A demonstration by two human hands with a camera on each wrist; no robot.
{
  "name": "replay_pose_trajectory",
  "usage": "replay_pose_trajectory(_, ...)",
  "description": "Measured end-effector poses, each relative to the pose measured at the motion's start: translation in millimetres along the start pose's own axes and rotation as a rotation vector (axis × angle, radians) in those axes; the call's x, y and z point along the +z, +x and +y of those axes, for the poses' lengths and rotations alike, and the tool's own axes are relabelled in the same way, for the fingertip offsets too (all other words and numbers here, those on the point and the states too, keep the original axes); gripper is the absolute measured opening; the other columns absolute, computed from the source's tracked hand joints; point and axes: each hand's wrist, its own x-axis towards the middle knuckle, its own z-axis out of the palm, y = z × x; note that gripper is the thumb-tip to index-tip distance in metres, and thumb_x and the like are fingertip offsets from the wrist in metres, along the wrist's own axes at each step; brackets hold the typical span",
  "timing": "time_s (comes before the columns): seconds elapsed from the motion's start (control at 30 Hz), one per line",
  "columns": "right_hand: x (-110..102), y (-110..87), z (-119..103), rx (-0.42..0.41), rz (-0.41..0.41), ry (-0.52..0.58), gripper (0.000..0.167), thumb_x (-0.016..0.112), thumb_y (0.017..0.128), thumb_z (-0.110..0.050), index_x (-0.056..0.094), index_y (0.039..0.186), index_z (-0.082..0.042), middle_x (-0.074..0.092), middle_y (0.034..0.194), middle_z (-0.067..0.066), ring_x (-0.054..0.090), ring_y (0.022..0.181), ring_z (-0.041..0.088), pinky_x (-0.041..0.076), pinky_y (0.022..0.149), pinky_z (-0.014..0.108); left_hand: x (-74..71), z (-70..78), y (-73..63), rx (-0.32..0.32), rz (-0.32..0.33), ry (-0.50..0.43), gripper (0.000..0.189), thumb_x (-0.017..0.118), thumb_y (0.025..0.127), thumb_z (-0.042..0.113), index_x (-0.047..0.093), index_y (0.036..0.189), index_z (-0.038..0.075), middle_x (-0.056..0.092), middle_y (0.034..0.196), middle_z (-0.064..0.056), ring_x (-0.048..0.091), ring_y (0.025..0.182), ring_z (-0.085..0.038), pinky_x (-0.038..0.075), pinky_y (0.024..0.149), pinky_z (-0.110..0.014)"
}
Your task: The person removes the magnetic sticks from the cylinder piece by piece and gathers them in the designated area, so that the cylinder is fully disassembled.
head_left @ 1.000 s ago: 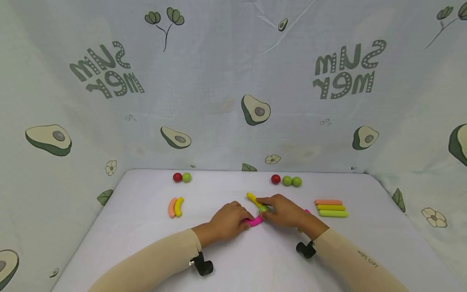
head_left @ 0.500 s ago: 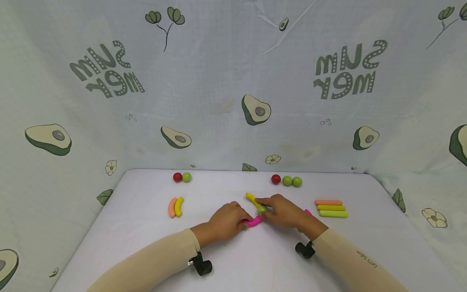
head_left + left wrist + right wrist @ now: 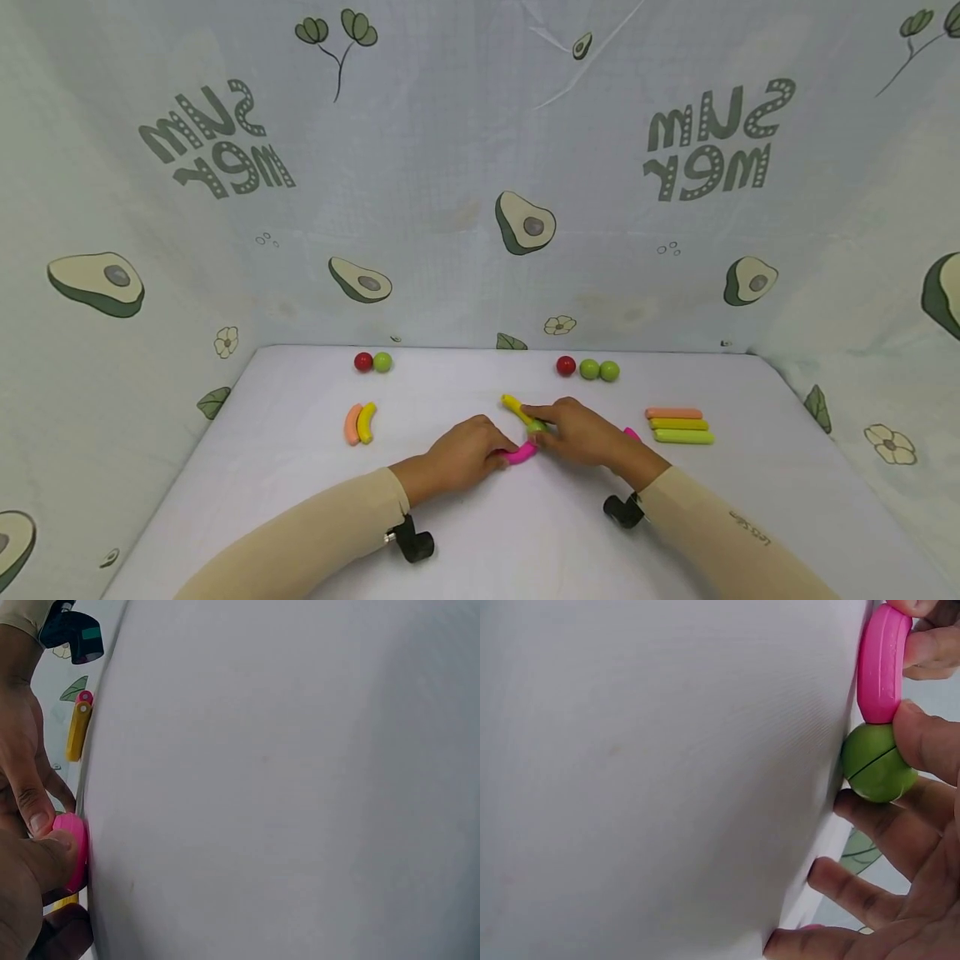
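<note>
A curved pink stick [image 3: 521, 453] lies near the middle of the table, its left end pinched between the thumb and fingers of my left hand [image 3: 465, 454]. My right hand [image 3: 588, 433] holds a green ball [image 3: 877, 765] between thumb and fingers. In the right wrist view the ball meets the end of the pink stick [image 3: 883, 667], and a dark line runs across it. A curved yellow stick [image 3: 513, 404] reaches from the ball toward the back left, with my right index fingertip at its side. My right hand hides part of the yellow stick and ball.
At the back stand a red ball [image 3: 363, 362] beside a green ball [image 3: 382, 362], and another red ball [image 3: 566, 366] with two green ones. Orange [image 3: 352, 425] and yellow [image 3: 366, 423] curved sticks lie left; several straight sticks [image 3: 678, 424] lie right. Another pink piece [image 3: 632, 433] shows behind my right wrist.
The green ball and yellow stick have shifted slightly left with my right hand. My left hand keeps its pinch on the pink stick, almost still.
</note>
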Motion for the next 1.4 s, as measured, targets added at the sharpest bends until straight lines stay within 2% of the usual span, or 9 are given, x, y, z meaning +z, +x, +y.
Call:
replay_pose_trajectory(0.2,-2.6,0.8,-4.3,0.031,0.003,-0.002,0.054,0.076,0.094,-0.027,0.06,0.146,-0.025,0.064,0.114,0.004,0.054,0.101,0.018,0.054,0.086,0.038,-0.3,-2.2,-1.9,0.039,-0.019,-0.006,0.02,0.076,0.094,0.015,0.08,0.114,0.017,0.073,0.101,0.014,0.058,0.099,-0.005,0.047,0.088,-0.017)
replay_pose_trajectory(0.37,-3.1,0.7,-5.9,0.02,0.003,-0.009,0.055,0.077,0.094,-0.028,0.06,0.146,-0.023,0.064,0.112,0.005,0.053,0.098,0.018,0.054,0.083,0.038,1.0,-4.1,-6.0,0.088,-0.022,-0.013,0.02,0.073,0.096,0.012,0.079,0.115,0.017,0.073,0.107,0.013,0.058,0.106,-0.008,0.045,0.094,-0.018)
replay_pose_trajectory(0.47,-2.1,0.9,-6.1,0.012,0.005,-0.001,0.056,0.077,0.093,-0.029,0.06,0.146,-0.022,0.064,0.113,0.005,0.053,0.098,0.019,0.053,0.082,0.038,-0.2,-5.0,-8.2,0.106,-0.009,0.02,0.019,0.072,0.097,0.013,0.079,0.114,0.019,0.07,0.113,0.009,0.056,0.112,-0.012,0.045,0.098,-0.02)
replay_pose_trajectory(0.57,-0.8,0.9,-6.3,0.017,0.006,0.006,0.058,0.078,0.092,-0.03,0.06,0.146,-0.023,0.064,0.115,0.006,0.053,0.101,0.019,0.053,0.084,0.038,-2.1,-6.3,-9.9,0.107,0.007,0.072,0.019,0.071,0.098,0.015,0.08,0.113,0.023,0.063,0.111,0.006,0.054,0.111,-0.013,0.045,0.096,-0.021)
replay_pose_trajectory(0.73,0.3,0.5,-6.9,0.031,0.006,0.01,0.06,0.08,0.091,-0.03,0.06,0.146,-0.024,0.064,0.119,0.006,0.053,0.104,0.02,0.055,0.087,0.041,-1.6,-10.9,-12.8,0.091,0.02,0.118,0.024,0.069,0.099,0.014,0.08,0.116,0.027,0.058,0.104,0.006,0.052,0.102,-0.012,0.045,0.09,-0.02)
replay_pose_trajectory(0.83,-0.5,-0.9,-7.3,0.049,0.0,0.014,0.059,0.078,0.09,-0.025,0.06,0.146,-0.024,0.063,0.121,0.007,0.054,0.103,0.02,0.055,0.086,0.041,0.0,-13.0,-15.8,0.082,0.03,0.113,0.025,0.068,0.099,0.015,0.078,0.119,0.025,0.061,0.107,0.006,0.053,0.104,-0.013,0.046,0.092,-0.022)
replay_pose_trajectory(0.97,-1.6,-3.0,-6.9,0.085,-0.019,0.036,0.06,0.075,0.089,-0.016,0.06,0.146,-0.026,0.061,0.122,0.007,0.054,0.1,0.019,0.055,0.083,0.042,1.5,-12.2,-21.6,0.051,0.021,0.081,0.03,0.069,0.098,0.029,0.074,0.126,0.022,0.063,0.115,0.006,0.055,0.113,-0.014,0.046,0.1,-0.027)
replay_pose_trajectory(1.13,-1.5,-4.2,-6.1,0.085,-0.019,0.044,0.059,0.075,0.088,-0.015,0.062,0.144,-0.026,0.06,0.123,0.007,0.055,0.1,0.019,0.056,0.084,0.042,0.5,-6.7,-27.7,-0.015,0.006,0.039,0.047,0.072,0.093,0.05,0.07,0.13,0.023,0.064,0.123,0.008,0.054,0.123,-0.014,0.044,0.107,-0.034)
replay_pose_trajectory(1.4,-2.2,-4.3,-5.4,0.041,-0.012,0.047,0.057,0.078,0.088,-0.017,0.063,0.143,-0.024,0.062,0.123,0.004,0.055,0.107,0.02,0.055,0.089,0.045,5.4,-1.1,-30.5,-0.047,0.037,0.084,0.059,0.077,0.084,0.059,0.069,0.13,0.023,0.065,0.124,0.009,0.054,0.123,-0.015,0.044,0.105,-0.037)
